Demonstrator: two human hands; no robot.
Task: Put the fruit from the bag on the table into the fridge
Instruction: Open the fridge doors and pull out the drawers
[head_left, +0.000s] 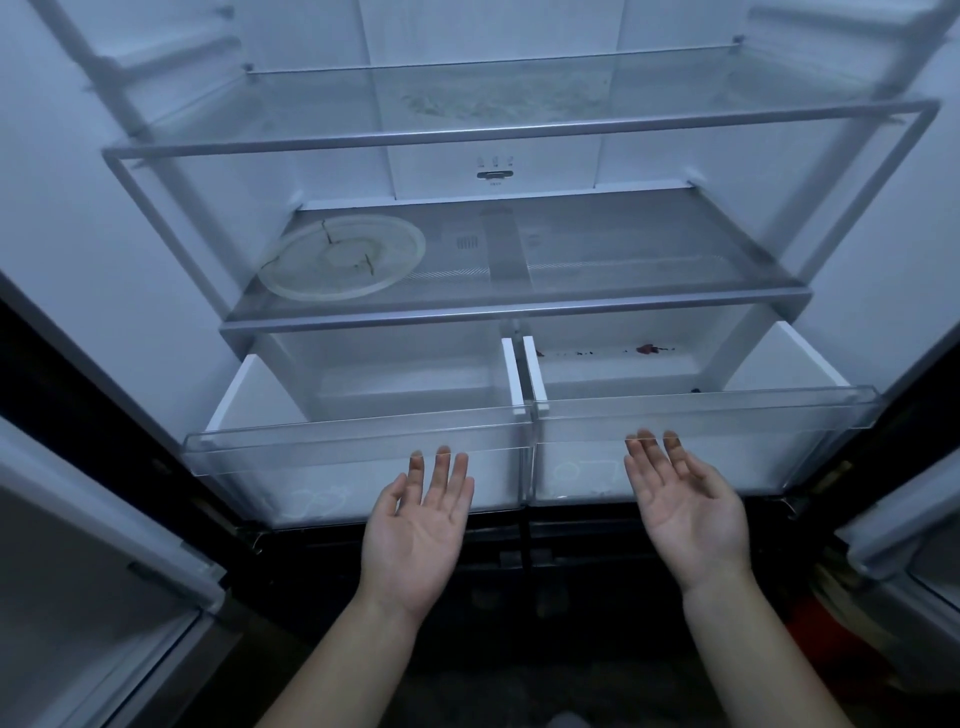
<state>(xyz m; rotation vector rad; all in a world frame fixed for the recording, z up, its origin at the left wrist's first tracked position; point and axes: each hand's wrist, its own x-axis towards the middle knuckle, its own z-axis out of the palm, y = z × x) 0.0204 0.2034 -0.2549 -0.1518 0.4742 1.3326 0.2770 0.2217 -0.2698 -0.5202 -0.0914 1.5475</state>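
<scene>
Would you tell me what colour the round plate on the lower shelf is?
The plate is pale cream; head view shows it best.

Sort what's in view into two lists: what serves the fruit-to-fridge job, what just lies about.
Job: open fridge; left drawer and right drawer, pulled out; left hand, right hand, both empty.
Lying about: round glass plate on the lower shelf; red specks in the right drawer.

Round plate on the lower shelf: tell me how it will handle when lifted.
The round plate looks like glass: probably stiff and fairly heavy. Dark crack-like lines cross it, so it may break when lifted. Lying flat on the shelf, it should not roll.
</scene>
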